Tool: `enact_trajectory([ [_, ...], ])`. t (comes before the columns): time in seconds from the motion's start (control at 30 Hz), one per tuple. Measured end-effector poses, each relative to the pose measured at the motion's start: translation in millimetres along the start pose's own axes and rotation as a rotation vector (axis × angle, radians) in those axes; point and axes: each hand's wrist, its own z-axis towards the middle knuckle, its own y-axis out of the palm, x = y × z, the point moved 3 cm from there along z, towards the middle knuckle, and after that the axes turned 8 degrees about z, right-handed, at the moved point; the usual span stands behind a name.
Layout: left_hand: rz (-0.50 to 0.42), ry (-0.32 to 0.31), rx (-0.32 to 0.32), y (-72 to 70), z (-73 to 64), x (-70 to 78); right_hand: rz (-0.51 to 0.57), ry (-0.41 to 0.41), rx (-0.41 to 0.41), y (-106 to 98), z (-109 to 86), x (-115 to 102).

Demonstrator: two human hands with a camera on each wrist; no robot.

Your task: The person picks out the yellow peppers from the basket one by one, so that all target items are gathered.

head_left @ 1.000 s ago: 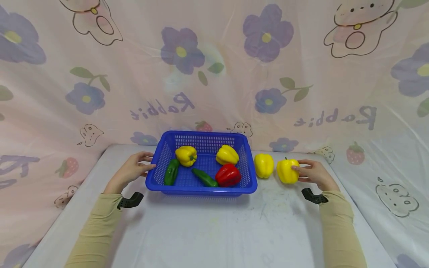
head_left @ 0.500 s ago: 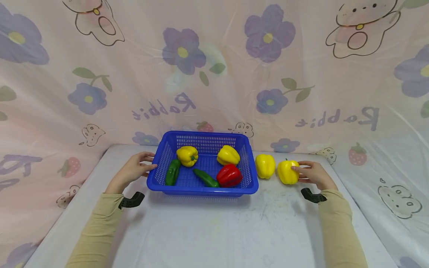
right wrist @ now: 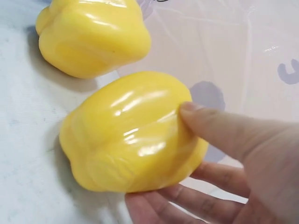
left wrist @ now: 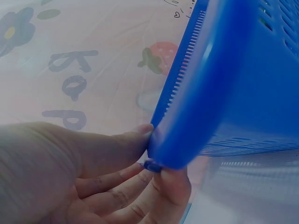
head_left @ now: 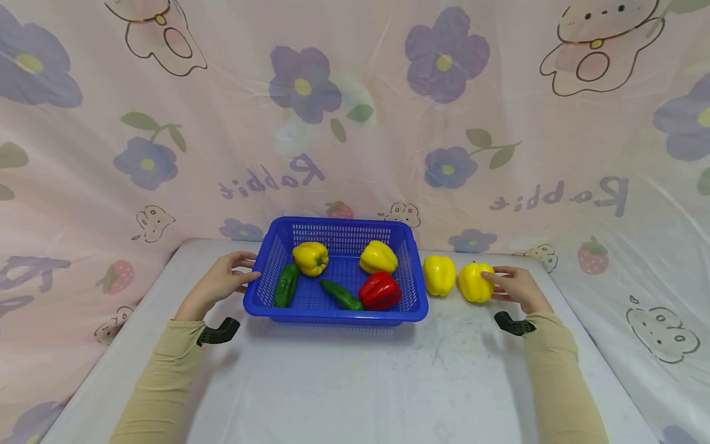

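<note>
A blue plastic basket (head_left: pixel 333 317) stands on the table, its left rim pinched between thumb and fingers of my left hand (head_left: pixel 219 280). The left wrist view shows the thumb (left wrist: pixel 117 147) at the rim's edge and the fingers below it. To the basket's right, my right hand (head_left: pixel 518 287) holds a yellow bell pepper (head_left: pixel 475 283). Its thumb (right wrist: pixel 215 123) lies on the pepper's side, with fingers around the underside. A second yellow bell pepper (head_left: pixel 440 276) sits between the held one and the basket.
Inside the basket lie two yellow bell peppers, a left one (head_left: pixel 310 258) and a right one (head_left: pixel 378 257), a red bell pepper (head_left: pixel 379 291), and two green peppers, one left (head_left: pixel 285 287) and one central (head_left: pixel 341 295). A printed curtain (head_left: pixel 355 154) hangs behind the white table (head_left: pixel 355 382).
The right hand and its yellow bell pepper have shifted slightly, the pepper turning a little in the grip. My left hand stays at the basket rim.
</note>
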Motion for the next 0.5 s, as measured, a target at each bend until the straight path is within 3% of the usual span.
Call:
enact_trajectory([
  [0.5, -0.015, 0.005, 0.006, 0.5, -0.9, -0.5, 0.036, -0.007, 0.053, 5.8, 5.0, 2.5],
])
